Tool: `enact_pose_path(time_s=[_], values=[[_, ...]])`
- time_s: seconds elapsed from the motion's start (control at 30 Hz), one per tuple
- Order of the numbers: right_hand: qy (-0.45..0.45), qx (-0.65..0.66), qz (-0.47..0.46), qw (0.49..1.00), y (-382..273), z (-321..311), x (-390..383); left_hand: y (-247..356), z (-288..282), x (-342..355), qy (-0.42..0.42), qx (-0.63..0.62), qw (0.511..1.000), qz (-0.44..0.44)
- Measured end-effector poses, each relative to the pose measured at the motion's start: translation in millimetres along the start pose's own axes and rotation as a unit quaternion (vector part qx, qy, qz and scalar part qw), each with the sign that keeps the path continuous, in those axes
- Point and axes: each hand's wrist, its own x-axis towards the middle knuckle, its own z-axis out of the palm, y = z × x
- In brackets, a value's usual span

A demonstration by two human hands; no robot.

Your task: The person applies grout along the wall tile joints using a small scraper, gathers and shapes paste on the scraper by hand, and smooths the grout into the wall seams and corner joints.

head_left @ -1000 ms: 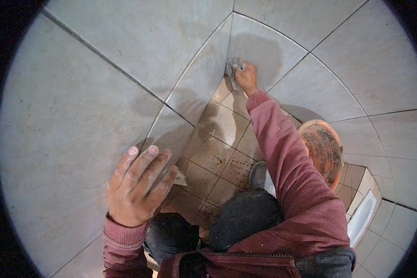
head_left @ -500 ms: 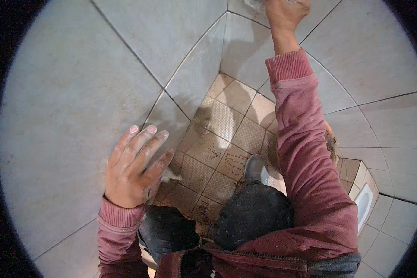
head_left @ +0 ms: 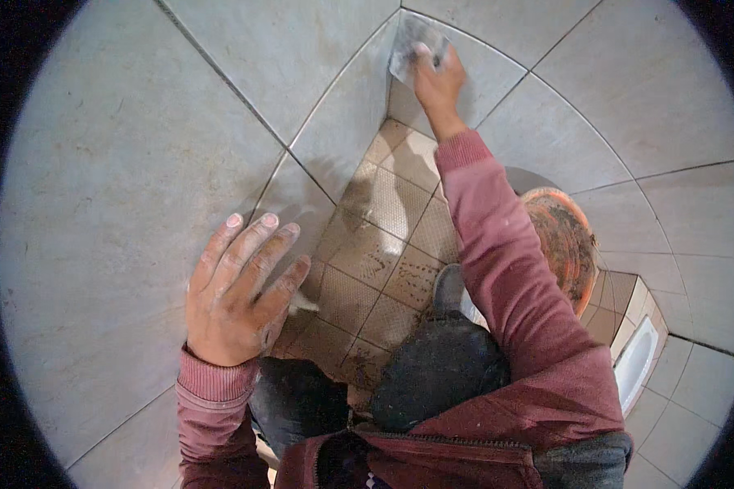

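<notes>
My left hand (head_left: 240, 289) lies flat with fingers spread against the grey tiled wall (head_left: 122, 179) on the left, holding nothing. My right hand (head_left: 439, 81) reaches far up into the corner of the walls and presses a flat grey tool, a small float or pad (head_left: 412, 45), against the tile joint there. Its fingers cover the lower part of the tool. Both arms wear dark red sleeves, and both hands are dusted with pale powder.
Below lies a floor of small brown patterned tiles (head_left: 387, 244). An orange bucket (head_left: 567, 244) smeared with grout stands right of my arm. A white tray or fixture (head_left: 636, 363) sits at the lower right. My dark-clad knees (head_left: 432, 367) fill the bottom centre.
My right hand has moved with the grey tool up along the corner joint. The left hand has stayed flat on the wall.
</notes>
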Motion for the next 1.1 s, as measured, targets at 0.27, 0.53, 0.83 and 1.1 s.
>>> enact_pose_path(time_s=[0.27,0.53,0.83,1.1], values=[[-0.2,0.067,-0.091,0.973,-127.5,-21.0,-164.1,-2.1,5.2,-3.3,-0.007,-0.055,0.998,0.02],[-0.1,-0.025,0.078,0.992,-123.2,-16.1,-123.6,19.9,-39.5,-78.9,0.051,-0.087,0.995,-0.006],[-0.168,0.158,-0.053,0.972,-237.8,-86.7,-48.9,45.3,-133.0,-193.4,0.19,-0.015,0.977,-0.097],[-0.52,0.179,-0.438,0.711,-376.7,-180.8,-99.3,34.0,-176.5,-233.6,0.281,0.105,0.942,-0.15]])
